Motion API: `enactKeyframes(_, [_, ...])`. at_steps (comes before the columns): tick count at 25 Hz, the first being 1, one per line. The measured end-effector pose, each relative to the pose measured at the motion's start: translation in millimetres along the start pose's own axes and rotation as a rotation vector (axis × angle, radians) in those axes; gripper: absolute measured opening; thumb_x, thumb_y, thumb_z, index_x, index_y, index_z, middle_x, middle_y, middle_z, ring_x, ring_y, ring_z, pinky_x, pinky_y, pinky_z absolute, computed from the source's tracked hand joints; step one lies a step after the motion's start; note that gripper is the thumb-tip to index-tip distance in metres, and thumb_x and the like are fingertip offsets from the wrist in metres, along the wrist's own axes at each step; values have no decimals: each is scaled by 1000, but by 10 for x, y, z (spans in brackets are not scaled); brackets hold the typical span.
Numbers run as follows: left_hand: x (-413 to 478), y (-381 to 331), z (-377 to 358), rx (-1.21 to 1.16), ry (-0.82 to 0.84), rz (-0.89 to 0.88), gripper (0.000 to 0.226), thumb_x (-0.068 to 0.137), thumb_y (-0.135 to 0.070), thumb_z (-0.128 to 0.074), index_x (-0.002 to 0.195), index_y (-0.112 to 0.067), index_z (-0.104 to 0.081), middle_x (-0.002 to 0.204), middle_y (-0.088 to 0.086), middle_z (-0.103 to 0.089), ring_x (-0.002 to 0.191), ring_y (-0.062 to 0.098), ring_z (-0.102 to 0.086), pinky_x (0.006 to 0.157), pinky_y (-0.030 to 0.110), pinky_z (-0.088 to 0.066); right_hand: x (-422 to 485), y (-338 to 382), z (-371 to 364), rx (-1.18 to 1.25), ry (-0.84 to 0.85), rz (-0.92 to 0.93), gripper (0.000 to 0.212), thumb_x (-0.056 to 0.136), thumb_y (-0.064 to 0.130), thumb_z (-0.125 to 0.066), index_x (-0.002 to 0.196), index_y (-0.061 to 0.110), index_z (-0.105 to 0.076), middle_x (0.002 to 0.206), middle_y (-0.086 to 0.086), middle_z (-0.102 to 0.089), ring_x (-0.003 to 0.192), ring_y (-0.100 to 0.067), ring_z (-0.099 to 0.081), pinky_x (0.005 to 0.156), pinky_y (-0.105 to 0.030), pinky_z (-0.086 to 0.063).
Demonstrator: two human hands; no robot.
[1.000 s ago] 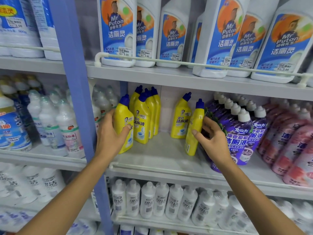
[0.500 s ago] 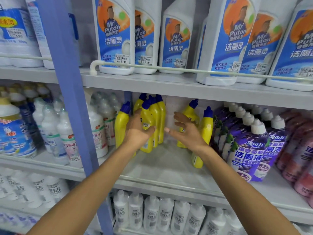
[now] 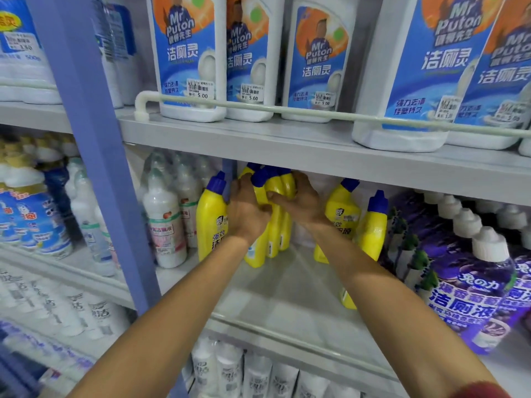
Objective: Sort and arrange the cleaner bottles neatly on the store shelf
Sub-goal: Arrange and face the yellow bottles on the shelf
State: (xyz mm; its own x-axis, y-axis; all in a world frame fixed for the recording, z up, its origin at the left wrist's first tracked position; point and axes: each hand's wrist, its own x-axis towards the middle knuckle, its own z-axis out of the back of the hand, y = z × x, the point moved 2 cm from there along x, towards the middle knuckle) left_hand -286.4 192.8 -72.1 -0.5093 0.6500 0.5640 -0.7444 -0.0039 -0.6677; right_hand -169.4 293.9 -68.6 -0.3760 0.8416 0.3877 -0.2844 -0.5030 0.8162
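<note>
The cluster of yellow bottles [image 3: 274,234] at the back of the middle shelf [image 3: 287,305] is being gathered up. It's clasped by the left hand [image 3: 247,209] from one side and the right hand [image 3: 304,205] from the other, fingers curled round the necks. Looks like the bunching-up step is what's in hand. A lone yellow bottle [image 3: 208,225] is left standing just to the left, and another yellow pair [image 3: 343,209] stands to the right, beside the purple bottles [image 3: 474,282]. Next, the bunch probably needs to be kept upright while it's lined up with those strays. An even squeeze is called for so nothing gets tipped.
</note>
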Motion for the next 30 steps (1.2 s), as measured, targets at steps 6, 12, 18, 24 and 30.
enactKeyframes(6, [-108,-97,-30,33,0,10,84,69,-2,-75,144,-1,-38,128,23,-49,107,43,-56,71,46,-53,-21,43,-9,-80,-24,-9,68,75,37,-86,133,22,-52,122,0,-68,113,-20,-63,85,-21,-40])
enactKeyframes(12, [-135,-48,105,10,87,-56,84,69,-11,-80,142,-9,-39,121,14,-63,99,37,-65,70,45,-56,-131,-5,128,-71,-41,75,68,75,44,-88,129,21,-54,110,8,-68,104,-14,-65,89,-29,-53])
enactKeyframes(18, [-212,-50,205,-29,144,-54,87,70,-17,-88,143,-14,-42,128,8,-65,112,33,-64,86,38,-54,-239,-105,299,-98,-64,91,44,89,26,-79,125,9,-62,114,-3,-72,100,-20,-70,73,-14,-47])
enactKeyframes(24, [-344,-34,358,-71,233,-13,91,70,-21,-87,146,-22,-38,125,3,-67,109,29,-66,90,44,-56,-339,33,337,-136,-19,22,42,92,14,-72,132,6,-58,122,-11,-70,104,-27,-70,78,-24,-51])
enactKeyframes(30, [-477,96,791,-139,319,35,90,64,-21,-83,144,-29,-42,109,0,-68,96,23,-67,84,42,-58,-799,47,691,-88,93,45,33,94,18,-71,126,19,-61,119,-3,-70,104,-23,-71,88,-53,-59])
